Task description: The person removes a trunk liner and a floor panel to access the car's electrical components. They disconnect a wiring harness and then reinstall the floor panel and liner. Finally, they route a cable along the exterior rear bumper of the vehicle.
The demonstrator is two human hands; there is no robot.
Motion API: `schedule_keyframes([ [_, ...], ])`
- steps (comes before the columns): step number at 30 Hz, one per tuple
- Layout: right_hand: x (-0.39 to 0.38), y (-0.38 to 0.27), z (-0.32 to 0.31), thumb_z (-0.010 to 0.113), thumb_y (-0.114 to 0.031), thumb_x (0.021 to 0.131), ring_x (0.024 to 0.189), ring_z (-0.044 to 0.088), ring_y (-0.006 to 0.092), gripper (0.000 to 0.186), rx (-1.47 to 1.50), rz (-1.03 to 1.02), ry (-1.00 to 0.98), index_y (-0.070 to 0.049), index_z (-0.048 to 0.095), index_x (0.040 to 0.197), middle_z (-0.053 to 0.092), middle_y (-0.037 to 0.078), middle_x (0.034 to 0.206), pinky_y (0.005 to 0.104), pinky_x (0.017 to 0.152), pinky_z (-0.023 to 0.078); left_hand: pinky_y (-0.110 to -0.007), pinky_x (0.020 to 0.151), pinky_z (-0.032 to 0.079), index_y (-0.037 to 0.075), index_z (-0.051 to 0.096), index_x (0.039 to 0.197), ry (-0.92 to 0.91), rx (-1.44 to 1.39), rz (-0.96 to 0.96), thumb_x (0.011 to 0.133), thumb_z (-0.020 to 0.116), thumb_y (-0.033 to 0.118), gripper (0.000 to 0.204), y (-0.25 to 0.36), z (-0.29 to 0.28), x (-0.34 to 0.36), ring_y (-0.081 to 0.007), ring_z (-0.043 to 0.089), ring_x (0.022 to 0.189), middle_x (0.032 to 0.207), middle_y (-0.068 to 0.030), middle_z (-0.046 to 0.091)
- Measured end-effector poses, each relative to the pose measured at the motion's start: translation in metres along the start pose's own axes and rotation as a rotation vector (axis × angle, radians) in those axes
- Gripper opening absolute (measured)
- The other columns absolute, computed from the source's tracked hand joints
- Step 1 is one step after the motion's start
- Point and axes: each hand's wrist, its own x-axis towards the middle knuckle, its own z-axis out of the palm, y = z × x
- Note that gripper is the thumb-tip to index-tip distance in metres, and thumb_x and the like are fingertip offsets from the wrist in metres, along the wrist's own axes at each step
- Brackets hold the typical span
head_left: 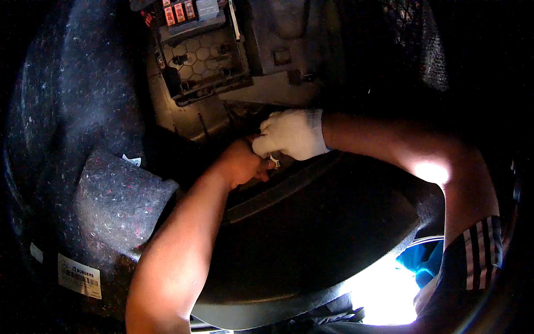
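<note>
My left hand (245, 163) is bare and closed, its fingers bent downward at the far edge of a dark trim panel (311, 222). Against it sits my right hand (292, 133) in a white knit glove, curled into a closed grip. Just below the glove, by the left fingertips, a small pale piece (275, 161) shows; its kind is too small to tell. What either hand grips is hidden by the fingers and deep shadow. A ribbed dark strip (267, 199) runs along the panel just below my hands.
Beyond my hands is a black tray with a honeycomb floor (203, 64); orange-red fuses (179, 12) and a grey block (207, 8) sit at its top. Grey felt lining (125, 195) bulges at the left, with a white label (79, 275). Bright light (384, 295) glares at the lower right.
</note>
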Motion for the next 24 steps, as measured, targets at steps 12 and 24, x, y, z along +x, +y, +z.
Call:
schedule_keyframes([
  [12, 0.006, -0.005, -0.021, 0.071, -0.009, 0.081, 0.095, 0.069, 0.0374, 0.019, 0.22, 0.014, -0.15, -0.011, 0.068, 0.1, 0.073, 0.014, 0.098, 0.0479, 0.079, 0.053, -0.039, 0.086, 0.058, 0.002, 0.064, 0.13, 0.061, 0.083, 0.12, 0.084, 0.071, -0.006, 0.048, -0.004, 0.009, -0.008, -0.0234, 0.072, 0.097, 0.112, -0.0128, 0.075],
  [24, 0.003, -0.003, 0.002, 0.074, -0.028, 0.079, 0.112, 0.068, 0.036, 0.048, 0.425, 0.377, -0.017, -0.007, 0.07, 0.122, 0.073, 0.017, 0.119, 0.0462, 0.094, 0.054, -0.039, 0.109, 0.047, 0.002, 0.059, 0.14, -0.008, -0.034, 0.027, 0.072, 0.087, 0.008, 0.073, -0.001, -0.004, -0.013, -0.027, 0.062, 0.122, 0.133, -0.0126, 0.069],
])
